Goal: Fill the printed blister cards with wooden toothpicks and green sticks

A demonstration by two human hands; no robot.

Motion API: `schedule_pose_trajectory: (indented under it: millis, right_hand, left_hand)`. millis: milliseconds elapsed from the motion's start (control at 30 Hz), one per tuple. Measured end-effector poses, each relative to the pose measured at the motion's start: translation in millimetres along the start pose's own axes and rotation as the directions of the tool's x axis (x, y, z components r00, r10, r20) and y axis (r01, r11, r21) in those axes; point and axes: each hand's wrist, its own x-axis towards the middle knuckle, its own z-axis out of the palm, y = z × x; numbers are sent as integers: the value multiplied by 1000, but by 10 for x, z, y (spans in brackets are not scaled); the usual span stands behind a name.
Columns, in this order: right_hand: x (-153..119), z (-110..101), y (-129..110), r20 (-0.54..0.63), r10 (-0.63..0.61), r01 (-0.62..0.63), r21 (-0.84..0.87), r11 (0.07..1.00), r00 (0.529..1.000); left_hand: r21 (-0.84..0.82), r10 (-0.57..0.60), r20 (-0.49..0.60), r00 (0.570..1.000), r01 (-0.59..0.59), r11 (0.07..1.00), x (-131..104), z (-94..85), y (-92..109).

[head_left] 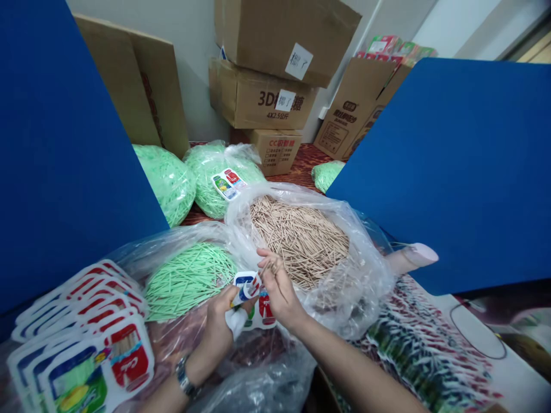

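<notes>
Gripping a curled printed packet (247, 291), the left hand (220, 321) sits just beside the right hand (280, 292), fingers pinching thin brown sticks (271, 266), before heaped green sticks (189, 281) and an open plastic bag (365, 275).

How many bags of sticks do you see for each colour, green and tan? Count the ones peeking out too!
Green: 4 (the open green-stick bag, the back left bag, the back middle bag and the partly hidden right bag)
Tan: 1 (the open tan-stick bag)
Total: 5
</notes>
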Motion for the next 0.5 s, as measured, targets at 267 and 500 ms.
schedule_pose_trajectory:
  millis: [267,500]
  right_hand:
    - [87,-182,-48,211,-216,252,-157,955,953]
    - [291,-504,216,112,-132,164,-360,919,985]
  left_hand:
    - [-50,-43,36,998,45,998,-17,-27,-127]
    - [-147,-157,59,986,164,975,-141,-144,-260]
